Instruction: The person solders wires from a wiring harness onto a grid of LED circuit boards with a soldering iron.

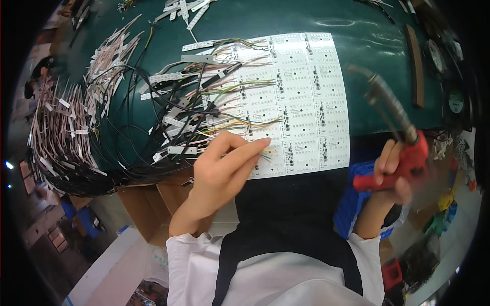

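Judging by the white panel (343,150) on the green surface (377,35), I'd call it early: wires (263,121) reach the left column; two columns look bare. I count twelve boards (294,115), one red soldering gun (417,157). Left hand (220,166) pinches coloured wires (266,156) over the panel's near-left corner; right hand (390,171) grips the gun, right of the panel.

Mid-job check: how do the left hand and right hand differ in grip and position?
The left hand pinches thin coloured wires; the right hand wraps around a red gun-shaped tool. The left hand reaches over the near left corner of the white circuit-board sheet; the right hand is off past its right edge. Both are bare.
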The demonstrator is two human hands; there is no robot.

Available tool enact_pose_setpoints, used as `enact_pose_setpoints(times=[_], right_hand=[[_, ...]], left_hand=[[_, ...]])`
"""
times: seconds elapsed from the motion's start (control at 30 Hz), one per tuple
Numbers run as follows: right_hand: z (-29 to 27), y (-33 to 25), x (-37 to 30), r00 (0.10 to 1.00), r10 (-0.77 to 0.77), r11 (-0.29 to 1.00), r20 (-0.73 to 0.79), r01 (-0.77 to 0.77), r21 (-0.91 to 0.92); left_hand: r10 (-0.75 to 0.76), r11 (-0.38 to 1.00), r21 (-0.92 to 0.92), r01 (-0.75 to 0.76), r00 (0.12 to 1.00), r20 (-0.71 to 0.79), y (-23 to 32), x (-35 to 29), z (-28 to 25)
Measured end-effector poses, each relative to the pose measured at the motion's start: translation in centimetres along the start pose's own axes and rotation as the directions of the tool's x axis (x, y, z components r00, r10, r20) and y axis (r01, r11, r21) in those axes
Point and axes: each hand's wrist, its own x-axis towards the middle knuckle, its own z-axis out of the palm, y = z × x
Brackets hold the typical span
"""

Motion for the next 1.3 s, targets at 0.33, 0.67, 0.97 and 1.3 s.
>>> enact_pose_setpoints(times=[0.33,0.67,0.97,1.3], right_hand=[[4.0,-0.2,-9.6,0.935,0.338,0.928,-0.111,-0.351,-0.128],[4.2,-0.8,-10.9,0.897,0.426,0.802,-0.119,-0.436,-0.409],[4.4,-0.3,-10.9,0.885,0.448,0.786,-0.126,-0.457,-0.416],[4.0,-0.7,-10.9,0.944,0.331,0.784,-0.014,-0.283,-0.552]], left_hand=[[0.01,1.0,0.029,-0.009,0.999,-0.047,-0.8,0.2,3.8],[0.041,0.999,0.038,-0.039,0.998,-0.045,-1.1,0.0,4.2],[0.081,0.993,0.094,-0.076,0.995,-0.057,-1.3,0.0,4.5],[0.07,0.991,0.114,-0.063,0.996,-0.057,-1.3,0.0,4.6]])
